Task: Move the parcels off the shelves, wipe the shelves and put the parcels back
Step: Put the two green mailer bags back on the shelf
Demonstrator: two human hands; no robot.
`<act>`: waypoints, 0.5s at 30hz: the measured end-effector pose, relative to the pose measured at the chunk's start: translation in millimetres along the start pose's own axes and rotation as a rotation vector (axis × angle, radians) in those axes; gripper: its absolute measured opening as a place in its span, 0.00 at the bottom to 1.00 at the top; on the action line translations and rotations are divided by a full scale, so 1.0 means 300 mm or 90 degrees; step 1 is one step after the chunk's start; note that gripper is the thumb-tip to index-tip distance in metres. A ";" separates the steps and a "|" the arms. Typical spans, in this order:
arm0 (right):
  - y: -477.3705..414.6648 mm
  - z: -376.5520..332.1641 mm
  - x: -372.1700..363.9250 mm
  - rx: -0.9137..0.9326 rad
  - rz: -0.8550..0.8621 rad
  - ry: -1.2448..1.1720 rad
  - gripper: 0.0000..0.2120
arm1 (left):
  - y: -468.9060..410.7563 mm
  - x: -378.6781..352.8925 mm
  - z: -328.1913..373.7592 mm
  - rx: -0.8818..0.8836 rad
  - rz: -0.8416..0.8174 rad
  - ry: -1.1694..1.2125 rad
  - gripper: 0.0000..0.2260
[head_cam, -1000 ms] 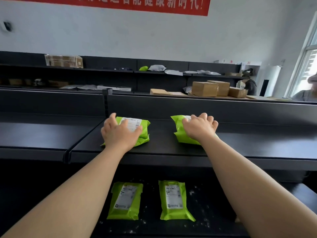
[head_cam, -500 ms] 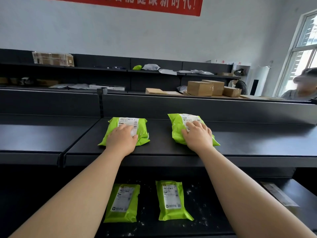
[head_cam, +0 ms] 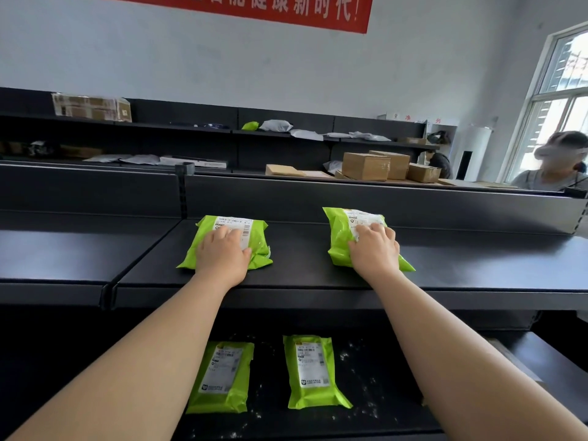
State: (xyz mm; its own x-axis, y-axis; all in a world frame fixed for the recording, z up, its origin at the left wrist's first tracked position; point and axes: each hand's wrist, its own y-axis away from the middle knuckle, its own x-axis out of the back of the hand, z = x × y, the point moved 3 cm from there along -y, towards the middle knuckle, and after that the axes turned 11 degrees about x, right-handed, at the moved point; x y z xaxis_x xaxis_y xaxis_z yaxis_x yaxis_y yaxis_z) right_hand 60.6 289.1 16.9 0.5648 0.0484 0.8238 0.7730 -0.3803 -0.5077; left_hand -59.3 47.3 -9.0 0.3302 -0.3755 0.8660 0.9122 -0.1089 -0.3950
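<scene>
- Red banner [head_cam: 254, 7]: cropped by the top edge, characters only half seen.
- Left upper parcel [head_cam: 259, 230]: middle of the label and near edge covered by the left grip [head_cam: 222, 254].
- Right upper parcel [head_cam: 337, 237]: near half covered by the right grip [head_cam: 375, 249].
- Both forearms: cut off at the bottom edge.
- Left lower parcel [head_cam: 222, 377] and right lower parcel [head_cam: 310, 370]: label print too small to read.
- Person [head_cam: 553, 176] at the right edge: blurred, partly cropped.
- Dim items [head_cam: 35, 148] at the left end of the far shelf [head_cam: 191, 144]: too dark to tell.

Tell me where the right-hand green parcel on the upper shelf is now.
Head view: the right-hand green parcel lies on the upper shelf, right of centre, under the right hand, with the other green parcel apart to its left.
</scene>
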 end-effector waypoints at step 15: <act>0.059 -0.014 0.076 0.041 0.043 0.016 0.16 | 0.104 0.114 0.155 -0.033 0.039 0.241 0.13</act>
State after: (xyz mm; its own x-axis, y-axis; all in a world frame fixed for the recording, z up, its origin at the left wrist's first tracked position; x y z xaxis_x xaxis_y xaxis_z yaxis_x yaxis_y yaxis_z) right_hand 86.1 279.7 27.8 0.6094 0.0008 0.7929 0.7510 -0.3212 -0.5769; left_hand -8.1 73.9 22.7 0.2625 -0.6945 0.6699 0.8771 -0.1177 -0.4658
